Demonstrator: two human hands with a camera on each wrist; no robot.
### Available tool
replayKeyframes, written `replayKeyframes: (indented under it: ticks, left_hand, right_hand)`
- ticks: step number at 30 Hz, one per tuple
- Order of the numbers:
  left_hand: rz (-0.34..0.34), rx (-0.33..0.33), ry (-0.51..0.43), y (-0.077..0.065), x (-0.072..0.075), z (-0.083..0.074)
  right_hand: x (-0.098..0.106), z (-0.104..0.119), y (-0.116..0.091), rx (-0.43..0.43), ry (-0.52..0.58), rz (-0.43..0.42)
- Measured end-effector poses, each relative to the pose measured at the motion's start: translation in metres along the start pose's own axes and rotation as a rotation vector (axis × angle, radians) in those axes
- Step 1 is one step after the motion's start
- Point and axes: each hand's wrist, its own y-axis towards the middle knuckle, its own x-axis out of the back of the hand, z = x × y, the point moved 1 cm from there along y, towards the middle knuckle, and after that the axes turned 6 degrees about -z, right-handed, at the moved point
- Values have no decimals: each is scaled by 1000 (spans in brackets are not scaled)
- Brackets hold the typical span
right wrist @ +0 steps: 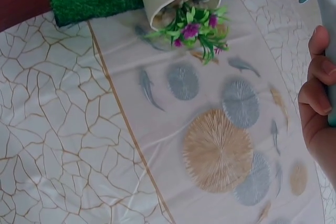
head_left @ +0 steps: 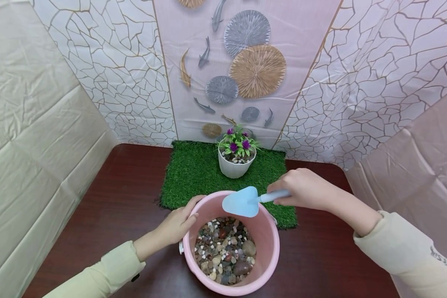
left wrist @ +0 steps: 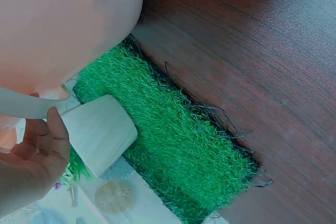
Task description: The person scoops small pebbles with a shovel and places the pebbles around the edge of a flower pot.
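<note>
My right hand (head_left: 301, 189) grips the handle of a light blue plastic garden trowel (head_left: 242, 202). Its blade points left, over the far part of a pink bucket (head_left: 270, 265), and no stones show on the blade. In the right wrist view, fingers (right wrist: 316, 92) wrap round the trowel's handle. Inside the bucket lies a bed of mixed pebbles (head_left: 225, 252), mostly small, with a few larger brown ones. With the left hand (head_left: 176, 223) I hold the bucket's rim at its left side. A pale bucket handle (left wrist: 29, 104) passes by those fingers in the left wrist view.
Behind the bucket, a white flowerpot (head_left: 234, 169) with purple flowers stands on a green artificial grass mat (head_left: 193, 174). The dark brown wooden table (head_left: 134, 190) extends to both sides. A patterned cloth backdrop (head_left: 134, 62) rises at the table's back edge.
</note>
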Motion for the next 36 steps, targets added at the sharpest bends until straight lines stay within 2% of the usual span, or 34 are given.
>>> replayKeyframes:
  ticks: [11, 17, 26, 30, 33, 36]
  left_hand:
    - [10, 57, -32, -2, -3, 0]
    - [5, 68, -13, -1, -3, 0]
    - [3, 64, -27, -1, -3, 0]
    - [3, 59, -25, -1, -3, 0]
    - [7, 63, -34, -1, -3, 0]
    - [11, 63, -38, -1, -3, -1]
  right_hand:
    - [-38, 6, -3, 95, 49, 31]
    - [-55, 10, -2, 146, 67, 65]
    - [-67, 19, 2, 220, -41, 79]
    - [-72, 23, 4, 216, -85, 98]
    - [-75, 25, 6, 219, -99, 98]
    - [-79, 28, 7, 261, -98, 74]
